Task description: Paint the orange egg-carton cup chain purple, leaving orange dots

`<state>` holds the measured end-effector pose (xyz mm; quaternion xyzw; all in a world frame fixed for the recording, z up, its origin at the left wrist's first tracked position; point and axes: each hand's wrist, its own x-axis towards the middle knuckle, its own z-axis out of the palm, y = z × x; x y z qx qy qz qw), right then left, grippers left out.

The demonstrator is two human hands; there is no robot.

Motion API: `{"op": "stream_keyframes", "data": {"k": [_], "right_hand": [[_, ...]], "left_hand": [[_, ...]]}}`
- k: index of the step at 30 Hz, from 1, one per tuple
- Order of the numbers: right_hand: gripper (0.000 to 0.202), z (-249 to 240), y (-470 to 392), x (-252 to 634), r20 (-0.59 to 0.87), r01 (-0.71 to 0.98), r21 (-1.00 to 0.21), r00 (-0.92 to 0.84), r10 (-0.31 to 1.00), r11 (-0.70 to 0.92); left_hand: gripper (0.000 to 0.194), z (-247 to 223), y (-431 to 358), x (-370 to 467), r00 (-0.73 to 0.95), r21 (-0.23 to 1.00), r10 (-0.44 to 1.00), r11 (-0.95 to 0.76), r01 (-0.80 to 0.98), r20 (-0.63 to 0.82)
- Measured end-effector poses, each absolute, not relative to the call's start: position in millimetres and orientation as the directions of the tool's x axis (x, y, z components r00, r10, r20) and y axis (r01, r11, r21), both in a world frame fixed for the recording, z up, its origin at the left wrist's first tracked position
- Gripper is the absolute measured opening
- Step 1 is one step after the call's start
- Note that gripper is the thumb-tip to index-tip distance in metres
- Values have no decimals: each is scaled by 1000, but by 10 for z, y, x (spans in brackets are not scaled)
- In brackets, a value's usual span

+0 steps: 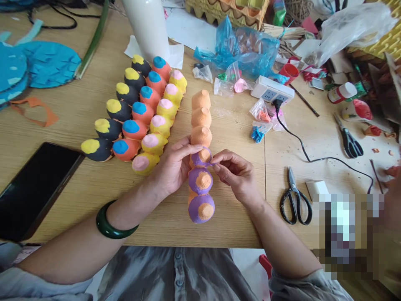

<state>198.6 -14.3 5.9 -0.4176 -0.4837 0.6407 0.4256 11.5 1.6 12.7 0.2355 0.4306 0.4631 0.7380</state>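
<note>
A strip of egg-carton cups runs up the table in front of me. Its far cups are bare orange; the near ones carry purple clay around orange tips. My left hand grips the strip from the left side, thumb on top near the third purple-rimmed cup. My right hand pinches a thin strand of purple clay between thumb and forefinger, its end touching that cup. Left of it stand finished-looking strips: black with yellow tips, orange-red with blue tips, and yellow with pink tips.
A black phone lies at left, beneath a blue paper shape. Scissors and a second pair lie at right. A power strip trails a black cord. Clay bags, a blue plastic bag and a white vase-like cylinder stand farther back.
</note>
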Motion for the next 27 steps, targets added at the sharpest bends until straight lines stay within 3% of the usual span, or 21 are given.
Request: {"op": "stream_keyframes", "data": {"k": [13, 19, 27], "right_hand": [[22, -14, -177, 1980, 62, -51, -997, -277, 959, 50], [36, -16, -198, 1944, -62, -39, -997, -215, 975, -72], [40, 29, -154, 1989, -98, -140, -981, -253, 963, -136]], "left_hand": [[35, 98, -29, 144, 222, 718, 873, 485, -499, -435], [33, 91, -60, 156, 238, 695, 848, 526, -491, -474], [27, 103, 2, 104, 277, 660, 840, 538, -523, -466]]}}
